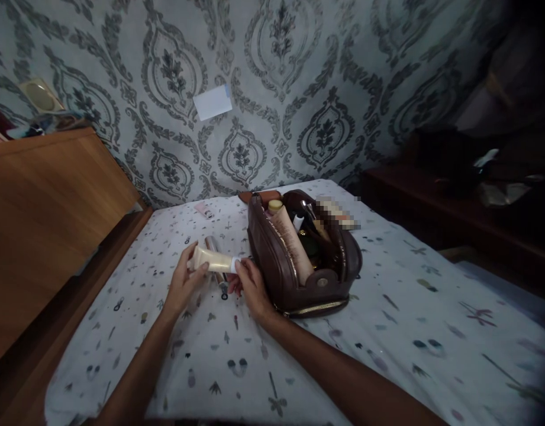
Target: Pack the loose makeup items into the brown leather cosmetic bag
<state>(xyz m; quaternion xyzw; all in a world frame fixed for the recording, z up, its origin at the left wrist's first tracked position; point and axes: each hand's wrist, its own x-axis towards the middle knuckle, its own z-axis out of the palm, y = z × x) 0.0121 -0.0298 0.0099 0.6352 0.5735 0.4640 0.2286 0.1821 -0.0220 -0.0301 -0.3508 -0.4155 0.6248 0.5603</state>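
A pale yellow squeeze tube (216,261) with a white cap lies sideways between my two hands, above the patterned cloth. My left hand (182,283) grips its flat end between thumb and fingers. At the cap end, my right hand (253,290) pinches the white cap. Partly hidden under the tube, a silvery cylindrical item (221,281) rests on the cloth. Just right of my right hand stands a brown cosmetic bag (272,260), unzipped at the top. Inside it show a beige tube (294,245), a yellow-lidded jar (275,205) and other items.
A small pink tube (204,210) lies toward the back of the white printed cloth (236,390). Behind the bag is a flat brown item (261,196). Wooden furniture (54,219) flanks the left side, and a patterned wall (272,89) rises behind. Dark furniture (414,195) stands right.
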